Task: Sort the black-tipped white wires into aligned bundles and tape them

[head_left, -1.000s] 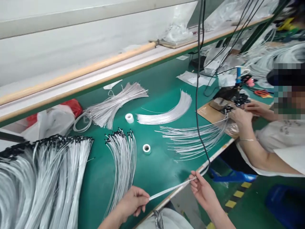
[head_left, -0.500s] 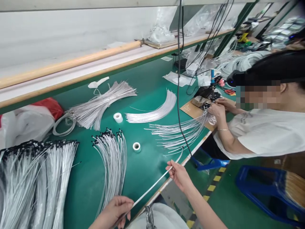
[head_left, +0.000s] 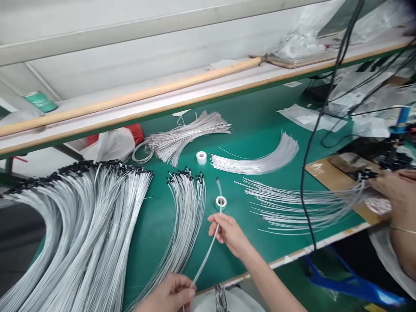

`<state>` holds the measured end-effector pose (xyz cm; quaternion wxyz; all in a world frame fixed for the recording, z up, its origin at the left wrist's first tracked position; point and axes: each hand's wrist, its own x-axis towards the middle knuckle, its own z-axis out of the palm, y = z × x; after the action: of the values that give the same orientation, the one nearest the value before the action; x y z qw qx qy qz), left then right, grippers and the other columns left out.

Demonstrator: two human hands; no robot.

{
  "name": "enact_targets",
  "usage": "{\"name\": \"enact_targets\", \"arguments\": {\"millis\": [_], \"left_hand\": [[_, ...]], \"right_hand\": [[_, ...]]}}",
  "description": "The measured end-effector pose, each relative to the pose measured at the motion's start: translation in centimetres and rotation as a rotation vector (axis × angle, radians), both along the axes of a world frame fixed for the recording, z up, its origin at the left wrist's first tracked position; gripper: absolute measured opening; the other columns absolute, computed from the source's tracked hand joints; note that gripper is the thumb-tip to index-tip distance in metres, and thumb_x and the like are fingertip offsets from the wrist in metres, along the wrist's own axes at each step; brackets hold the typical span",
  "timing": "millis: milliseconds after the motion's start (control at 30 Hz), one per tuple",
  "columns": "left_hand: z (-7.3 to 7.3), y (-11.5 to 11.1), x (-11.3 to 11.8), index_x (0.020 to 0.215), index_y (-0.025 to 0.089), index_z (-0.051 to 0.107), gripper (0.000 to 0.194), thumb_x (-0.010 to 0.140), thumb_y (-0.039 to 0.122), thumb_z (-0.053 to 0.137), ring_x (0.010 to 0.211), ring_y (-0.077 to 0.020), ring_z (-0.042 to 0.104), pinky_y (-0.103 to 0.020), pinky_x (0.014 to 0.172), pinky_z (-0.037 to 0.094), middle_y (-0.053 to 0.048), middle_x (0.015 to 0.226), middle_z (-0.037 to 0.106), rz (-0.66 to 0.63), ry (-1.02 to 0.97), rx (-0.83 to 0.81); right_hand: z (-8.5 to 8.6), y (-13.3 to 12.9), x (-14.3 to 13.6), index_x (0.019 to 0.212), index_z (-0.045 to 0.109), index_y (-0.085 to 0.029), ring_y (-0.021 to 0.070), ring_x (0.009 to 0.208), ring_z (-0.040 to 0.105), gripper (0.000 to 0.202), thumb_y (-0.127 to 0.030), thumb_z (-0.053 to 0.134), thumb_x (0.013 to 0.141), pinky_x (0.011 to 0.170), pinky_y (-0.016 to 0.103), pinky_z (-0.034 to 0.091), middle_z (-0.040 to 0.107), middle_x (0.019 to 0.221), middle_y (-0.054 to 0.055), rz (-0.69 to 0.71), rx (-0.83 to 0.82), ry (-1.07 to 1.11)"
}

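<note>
1. While the left hand (head_left: 172, 294) is pinching a white cable (head_left: 205, 262), the right hand (head_left: 228, 232) is gripping it higher, above the table (head_left: 147, 242).
2. Handling it is apparently underway; moving on is likely requiring steady pinches.

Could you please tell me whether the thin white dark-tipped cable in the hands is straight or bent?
Bent: the cable curves gently between the left hand and right hand.

Tan pole (head_left: 162, 88) on white shelf (head_left: 227, 83)
</note>
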<state>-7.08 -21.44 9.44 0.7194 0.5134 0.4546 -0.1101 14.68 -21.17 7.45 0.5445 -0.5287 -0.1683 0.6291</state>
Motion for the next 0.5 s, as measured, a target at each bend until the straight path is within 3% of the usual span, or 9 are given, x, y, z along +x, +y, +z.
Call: {"name": "enact_targets", "arguments": {"millis": [133,233,300,367,433,500], "left_hand": [[-0.6,0.4,0.4,0.06,0.017,0.051,0.045,0.081,0.051,0.032,0.04,-0.0113,0.044,-0.022,0.043,0.031,0.003,0.042,0.043,-0.015,0.176,0.37],[-2.6,1.2,1.3,0.065,0.016,0.056,0.039,0.086,0.033,0.028,0.059,-0.0172,0.058,-0.024,0.056,0.037,-0.006,0.057,0.059,-0.087,0.428,0.725],[-3.9,1.9,1.8,0.077,0.015,0.059,0.033,0.086,0.026,0.029,0.075,-0.0204,0.061,-0.027,0.064,0.037,-0.011,0.075,0.064,-0.165,0.582,0.813],[-4.6,2.2,2.1,0.087,0.014,0.059,0.029,0.085,0.024,0.031,0.08,-0.0213,0.06,-0.028,0.068,0.038,-0.013,0.084,0.064,-0.206,0.649,0.823],[-4.9,2.3,2.1,0.09,0.015,0.058,0.026,0.083,0.026,0.035,0.084,-0.0213,0.059,-0.029,0.071,0.038,-0.011,0.088,0.063,-0.205,0.647,0.844],[-4.9,2.0,1.7,0.093,0.016,0.058,0.025,0.08,0.031,0.042,0.092,-0.0223,0.055,-0.03,0.076,0.038,-0.009,0.093,0.061,-0.187,0.633,0.899]], "right_hand": [[-2.8,5.4,-1.2,0.074,0.056,-0.016,0.0074,0.034,0.039,0.03,-0.044,0.045,0.076,0.033,0.019,0.028,0.06,0.052,0.002,0.187,-0.017,-0.233],[-4.9,7.6,-1.9,0.063,0.053,-0.017,0.0089,0.033,0.039,0.024,-0.037,0.049,0.075,0.034,0.021,0.029,0.055,0.047,0.0,0.198,-0.066,-0.389],[-5.8,7.6,-2.2,0.063,0.054,-0.018,0.0114,0.039,0.045,0.018,-0.033,0.054,0.072,0.04,0.023,0.034,0.051,0.046,-0.001,0.193,-0.077,-0.495],[-6.3,6.4,-2.4,0.075,0.058,-0.018,0.0163,0.053,0.054,0.012,-0.029,0.058,0.069,0.052,0.026,0.041,0.054,0.054,0.0,0.187,-0.063,-0.582],[-6.4,4.5,-2.7,0.096,0.057,-0.018,0.0225,0.076,0.057,0.028,-0.025,0.059,0.068,0.066,0.031,0.043,0.06,0.074,0.005,0.226,0.002,-0.733],[-6.5,2.4,-3.3,0.116,0.047,-0.016,0.0278,0.099,0.05,0.05,-0.02,0.058,0.067,0.08,0.037,0.041,0.056,0.105,0.013,0.358,0.136,-1.026]]}}
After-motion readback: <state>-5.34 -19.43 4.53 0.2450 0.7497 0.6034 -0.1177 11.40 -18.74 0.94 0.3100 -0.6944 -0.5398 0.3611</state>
